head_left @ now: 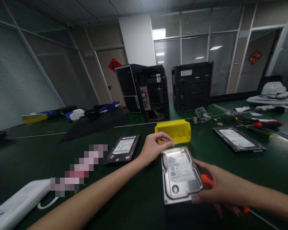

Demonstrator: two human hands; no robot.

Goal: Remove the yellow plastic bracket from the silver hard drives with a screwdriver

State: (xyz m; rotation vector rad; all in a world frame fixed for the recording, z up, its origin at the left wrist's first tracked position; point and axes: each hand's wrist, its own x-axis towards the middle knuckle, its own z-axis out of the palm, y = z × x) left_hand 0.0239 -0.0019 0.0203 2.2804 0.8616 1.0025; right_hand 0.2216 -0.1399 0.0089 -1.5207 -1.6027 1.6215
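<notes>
A silver hard drive (179, 174) lies label-up on the green table in front of me. My left hand (153, 147) pinches its far left corner, fingers closed on the edge. My right hand (222, 188) rests against the drive's right side and holds an orange-handled screwdriver (207, 181) whose shaft runs off to the lower right. A yellow plastic bin (174, 130) stands just behind the drive.
Two more hard drives lie on the table, one left (124, 148) and one right (238, 139). Two black computer cases (144, 91) (192, 86) stand at the back. Screwdrivers (261, 123), a plastic bag (202, 114) and a white device (16, 204) lie around.
</notes>
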